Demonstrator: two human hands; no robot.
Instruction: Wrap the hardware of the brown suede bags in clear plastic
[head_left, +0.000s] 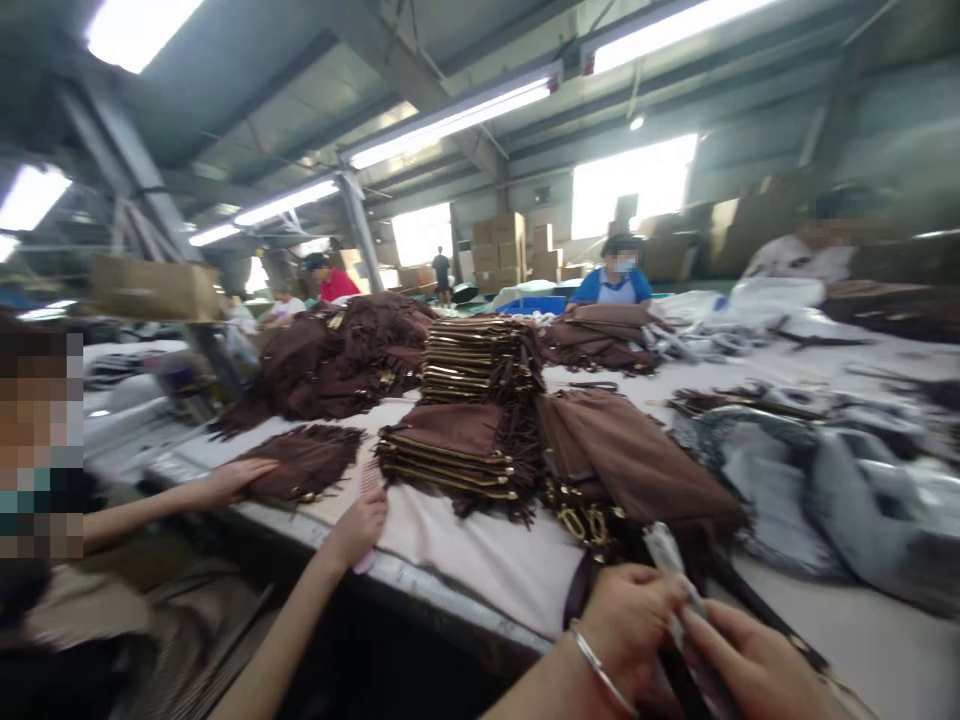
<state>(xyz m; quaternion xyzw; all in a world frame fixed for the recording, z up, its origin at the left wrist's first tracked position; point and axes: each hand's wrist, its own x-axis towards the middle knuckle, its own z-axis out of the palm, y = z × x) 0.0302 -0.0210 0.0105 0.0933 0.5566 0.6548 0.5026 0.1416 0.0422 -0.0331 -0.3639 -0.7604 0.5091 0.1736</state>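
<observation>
At the lower right, my left hand point(626, 620), with a silver bangle on its wrist, pinches a dark strap partly covered in a whitish wrapping point(664, 550). Close beside it, my right hand point(757, 660) is closed on the same strap; its fingertips are partly blurred. Just beyond my hands lies a brown bag point(630, 460) with gold clasps point(589, 522) at its near left corner. More of a dark strap point(780, 615) runs past my right hand along the table.
Brown zippered pouches point(442, 430) with fringes are stacked mid-table. On the left, a co-worker's hand holds a pink comb point(369, 485) and the other rests on a fringed brown piece point(307, 460). Clear plastic wrapping point(780, 490) lies right. Other people sit farther back.
</observation>
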